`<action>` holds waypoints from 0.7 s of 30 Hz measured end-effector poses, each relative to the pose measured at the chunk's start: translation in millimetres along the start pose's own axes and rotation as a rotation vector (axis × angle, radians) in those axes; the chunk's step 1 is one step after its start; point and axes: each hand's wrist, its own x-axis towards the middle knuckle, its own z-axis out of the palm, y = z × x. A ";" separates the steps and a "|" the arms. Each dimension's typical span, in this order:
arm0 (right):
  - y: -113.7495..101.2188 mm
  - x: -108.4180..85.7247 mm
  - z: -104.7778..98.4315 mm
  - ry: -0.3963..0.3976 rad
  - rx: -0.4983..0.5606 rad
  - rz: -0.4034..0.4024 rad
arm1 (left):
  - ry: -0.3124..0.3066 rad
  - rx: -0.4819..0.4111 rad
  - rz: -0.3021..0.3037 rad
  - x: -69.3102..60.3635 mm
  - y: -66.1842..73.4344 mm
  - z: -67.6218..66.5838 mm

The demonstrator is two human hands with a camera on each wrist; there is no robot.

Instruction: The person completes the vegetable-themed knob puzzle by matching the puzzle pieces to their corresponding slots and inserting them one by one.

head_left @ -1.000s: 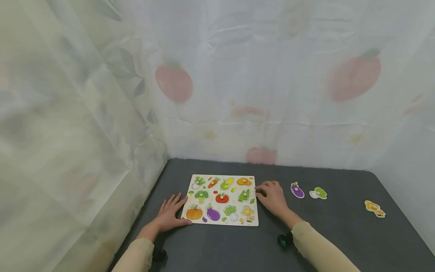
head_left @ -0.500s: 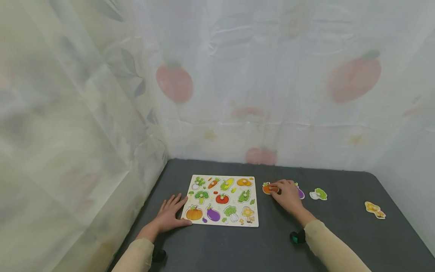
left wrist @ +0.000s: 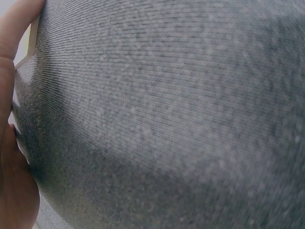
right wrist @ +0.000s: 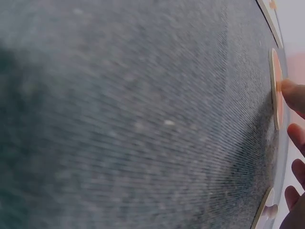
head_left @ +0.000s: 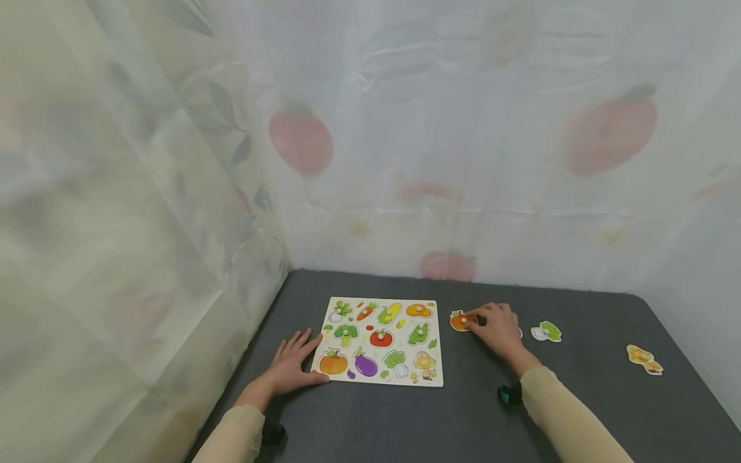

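Observation:
On the dark table lies a vegetable peg puzzle board (head_left: 354, 350). My left hand (head_left: 289, 368) rests at its left edge with fingers spread; in the left wrist view that hand (left wrist: 14, 191) shows beside the board's corner (left wrist: 29, 43). To the right of the board a pumpkin puzzle piece (head_left: 457, 321) lies flat. The fingertips of my right hand (head_left: 499, 329) pinch at its knob. In the right wrist view one fingertip meets the knob of the pumpkin piece (right wrist: 274, 100), and the other fingers stay apart from it. An eggplant piece is mostly hidden behind my right hand.
Farther right lie a leafy green piece (head_left: 547, 331) and a yellow mushroom piece (head_left: 644, 359). Knobbed pieces such as the tomato (head_left: 381, 338) and broccoli (head_left: 346, 334) sit in the board. Printed curtains (head_left: 370, 161) stand behind and to the left of the table.
My right hand has moved right from the board's right edge to the pumpkin piece, uncovering it and covering the eggplant piece. My left hand has stayed put.

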 end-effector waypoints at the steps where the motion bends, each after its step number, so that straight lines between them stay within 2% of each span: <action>1: 0.1 0.9 -0.8 -0.003 -0.005 -0.002 | 0.001 -0.001 0.001 -0.1 0.6 -0.2; 7: 3.0 6.0 -1.2 -0.028 -0.021 0.014 | 0.001 0.000 0.001 0.4 1.4 -0.7; 21: 5.7 14.1 1.6 -0.090 0.047 0.027 | 0.000 -0.010 0.001 -0.4 0.9 -0.8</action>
